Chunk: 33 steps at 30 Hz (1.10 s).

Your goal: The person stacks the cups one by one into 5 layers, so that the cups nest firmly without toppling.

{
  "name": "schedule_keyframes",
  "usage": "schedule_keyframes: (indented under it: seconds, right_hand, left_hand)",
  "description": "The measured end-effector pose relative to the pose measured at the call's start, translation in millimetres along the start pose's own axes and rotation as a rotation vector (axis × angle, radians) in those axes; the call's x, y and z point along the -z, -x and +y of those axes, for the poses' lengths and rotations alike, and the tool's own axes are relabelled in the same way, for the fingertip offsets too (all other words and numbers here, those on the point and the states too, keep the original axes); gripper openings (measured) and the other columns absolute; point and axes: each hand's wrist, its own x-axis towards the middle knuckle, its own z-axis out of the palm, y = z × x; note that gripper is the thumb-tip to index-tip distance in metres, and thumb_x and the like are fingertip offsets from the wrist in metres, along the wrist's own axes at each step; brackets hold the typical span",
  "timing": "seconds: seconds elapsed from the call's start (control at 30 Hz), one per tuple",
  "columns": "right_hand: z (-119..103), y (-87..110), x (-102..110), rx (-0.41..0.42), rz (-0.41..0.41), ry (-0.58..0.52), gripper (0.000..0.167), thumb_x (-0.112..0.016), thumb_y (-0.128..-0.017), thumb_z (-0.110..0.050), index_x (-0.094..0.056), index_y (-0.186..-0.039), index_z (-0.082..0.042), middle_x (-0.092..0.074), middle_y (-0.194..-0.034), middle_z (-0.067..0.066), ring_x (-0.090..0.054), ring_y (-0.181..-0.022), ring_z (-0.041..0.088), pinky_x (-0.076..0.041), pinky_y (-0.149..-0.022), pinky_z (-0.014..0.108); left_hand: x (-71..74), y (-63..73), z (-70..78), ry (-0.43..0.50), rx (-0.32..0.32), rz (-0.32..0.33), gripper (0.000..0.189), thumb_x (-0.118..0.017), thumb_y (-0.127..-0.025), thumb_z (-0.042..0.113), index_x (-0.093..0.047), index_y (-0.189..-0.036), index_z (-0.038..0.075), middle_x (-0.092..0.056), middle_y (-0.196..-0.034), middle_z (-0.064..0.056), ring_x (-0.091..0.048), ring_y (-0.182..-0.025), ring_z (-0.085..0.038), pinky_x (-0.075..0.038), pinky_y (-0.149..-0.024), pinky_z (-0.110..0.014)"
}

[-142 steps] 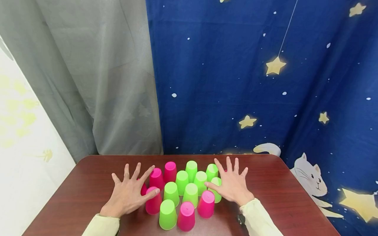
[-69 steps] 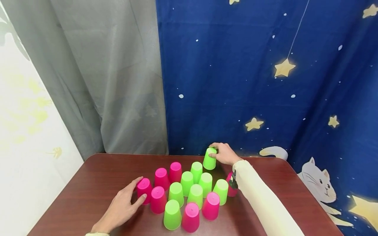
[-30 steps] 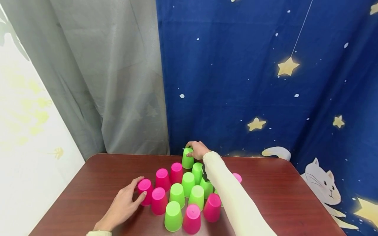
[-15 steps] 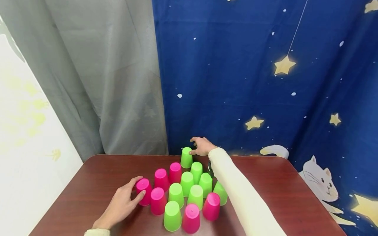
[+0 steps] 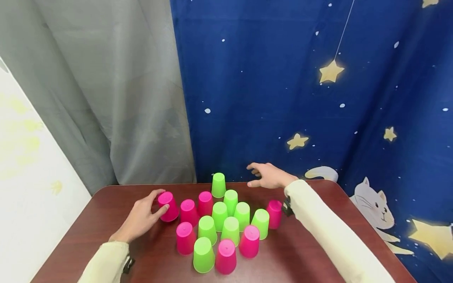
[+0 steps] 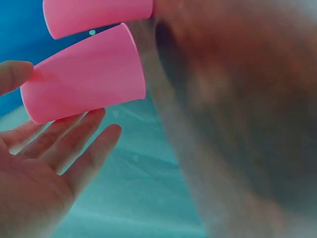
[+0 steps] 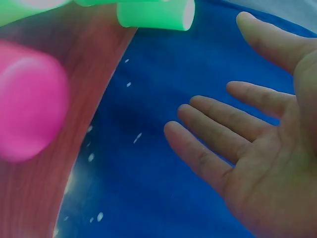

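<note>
My left hand [image 5: 141, 217] grips a pink cup [image 5: 168, 206] at the left of the group, thumb on one side and fingers on the other. In the left wrist view the thumb and fingers sit near the narrow end of this pink cup [image 6: 86, 77]. It looks slightly tilted; whether it touches the table I cannot tell. My right hand [image 5: 270, 175] hovers over the back edge at the right, fingers spread and holding nothing. A green cup [image 5: 218, 185] stands upside down at the back, left of that hand. The right wrist view shows the open palm [image 7: 267, 158].
Several upside-down green cups [image 5: 231, 231] and pink cups [image 5: 226, 257] stand close together on the brown table [image 5: 311, 247]. One pink cup [image 5: 274, 214] is at the right, beside my right wrist. Grey curtain [image 5: 148, 98] and blue star curtain [image 5: 247, 98] hang behind the table.
My right hand carried a green cup to the back middle, let it go, and drew away to the right. My left hand has moved forward with the pink cup.
</note>
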Motion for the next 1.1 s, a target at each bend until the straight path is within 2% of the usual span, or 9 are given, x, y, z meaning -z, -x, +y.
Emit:
schedule_keyframes:
  seconds: [0.17,0.37,0.47,0.57,0.67,0.83,1.1]
  right_hand:
    - [20,39.4,-13,0.026,0.059,0.053,0.061,-0.072,-0.092,-0.034,-0.051,-0.142,-0.007,-0.062,-0.137,0.018,-0.060,-0.128,0.036,-0.049,-0.107,0.053]
    - [40,73.8,-43,0.024,0.147,0.037,0.063,-0.078,-0.086,-0.033,-0.055,-0.139,-0.007,-0.065,-0.134,0.013,-0.061,-0.125,0.035,-0.052,-0.104,0.053]
    - [47,79.8,-58,0.028,0.187,0.009,0.064,-0.079,-0.084,-0.035,-0.056,-0.137,-0.008,-0.069,-0.124,0.010,-0.067,-0.111,0.027,-0.058,-0.095,0.043]
    - [52,81.9,-71,0.008,0.225,-0.052,0.062,-0.081,-0.083,-0.035,-0.058,-0.135,-0.011,-0.071,-0.114,0.004,-0.067,-0.097,0.016,-0.060,-0.083,0.030]
    - [57,83.2,-79,-0.006,0.280,-0.113,0.059,-0.082,-0.082,-0.030,-0.059,-0.133,-0.011,-0.071,-0.110,0.004,-0.067,-0.093,0.014,-0.060,-0.078,0.028]
    - [61,83.3,-85,-0.028,0.354,-0.168,0.053,-0.083,-0.082,-0.022,-0.062,-0.128,-0.009,-0.071,-0.112,0.010,-0.070,-0.094,0.022,-0.062,-0.079,0.037]
    - [64,83.6,-93,-0.069,0.390,-0.228,0.046,-0.083,-0.079,-0.013,-0.065,-0.122,-0.008,-0.072,-0.108,0.012,-0.074,-0.086,0.022,-0.063,-0.077,0.035]
  left_hand:
    - [0.2,-33.5,2.2,0.001,-0.023,-0.049,0.056,-0.073,-0.091,0.023,-0.049,-0.137,0.003,-0.068,-0.120,-0.018,-0.070,-0.104,-0.032,-0.060,-0.087,-0.048]
    - [-13.8,-73.6,9.6,-0.006,-0.043,-0.125,0.049,-0.072,-0.091,0.022,-0.053,-0.131,0.001,-0.070,-0.115,-0.018,-0.069,-0.103,-0.033,-0.059,-0.090,-0.048]
    - [-21.3,-90.6,15.8,0.001,-0.024,-0.178,0.048,-0.072,-0.091,0.022,-0.054,-0.130,0.001,-0.070,-0.114,-0.018,-0.068,-0.104,-0.033,-0.059,-0.091,-0.047]
    - [-27.0,-104.7,23.3,0.005,0.004,-0.235,0.047,-0.071,-0.092,0.021,-0.054,-0.130,0.001,-0.069,-0.114,-0.018,-0.067,-0.104,-0.033,-0.059,-0.091,-0.046]
    - [-32.4,-116.0,29.6,-0.009,0.020,-0.285,0.044,-0.071,-0.092,0.021,-0.054,-0.128,0.002,-0.069,-0.113,-0.018,-0.066,-0.104,-0.031,-0.058,-0.091,-0.046]
    - [-40.6,-128.7,37.1,-0.057,0.015,-0.335,0.038,-0.071,-0.091,0.022,-0.057,-0.122,0.004,-0.069,-0.105,-0.014,-0.065,-0.097,-0.027,-0.057,-0.089,-0.043]
    - [-48.4,-139.9,47.3,-0.086,0.052,-0.408,0.038,-0.071,-0.091,0.021,-0.055,-0.121,0.004,-0.067,-0.103,-0.013,-0.062,-0.098,-0.027,-0.057,-0.088,-0.042]
